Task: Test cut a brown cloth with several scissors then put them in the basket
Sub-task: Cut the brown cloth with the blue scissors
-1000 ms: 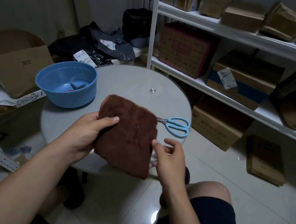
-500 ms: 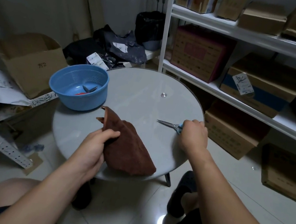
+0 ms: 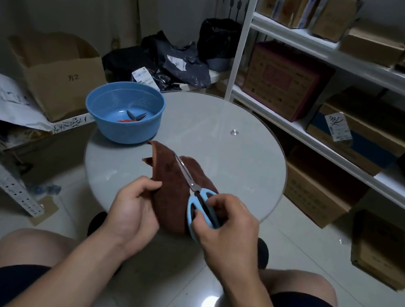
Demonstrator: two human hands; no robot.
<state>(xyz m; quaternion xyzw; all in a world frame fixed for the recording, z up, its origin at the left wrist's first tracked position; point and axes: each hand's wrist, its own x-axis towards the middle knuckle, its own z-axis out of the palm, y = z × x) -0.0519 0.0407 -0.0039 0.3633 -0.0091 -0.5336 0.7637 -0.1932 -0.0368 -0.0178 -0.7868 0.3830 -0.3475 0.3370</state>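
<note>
A brown cloth (image 3: pixel 173 188) lies folded at the near edge of the round glass table (image 3: pixel 234 163). My left hand (image 3: pixel 132 211) pinches its left edge between thumb and fingers. My right hand (image 3: pixel 227 225) grips the blue handles of a pair of scissors (image 3: pixel 195 199), whose closed steel blades lie across the top of the cloth and point away to the upper left. A blue perforated basket (image 3: pixel 110 126) stands at the table's far left, apart from the cloth. Another pair of scissors (image 3: pixel 133 116) with red on it lies in the basket.
White shelving (image 3: pixel 304 131) loaded with cardboard boxes runs along the right. An open cardboard box (image 3: pixel 57 79), papers and dark bags sit on the left and behind the table. More boxes stand on the tiled floor at the right. My bare knees are under the table's near edge.
My right hand has picked the blue scissors up from the table's right side and brought them over the cloth. My left hand has kept hold of the cloth.
</note>
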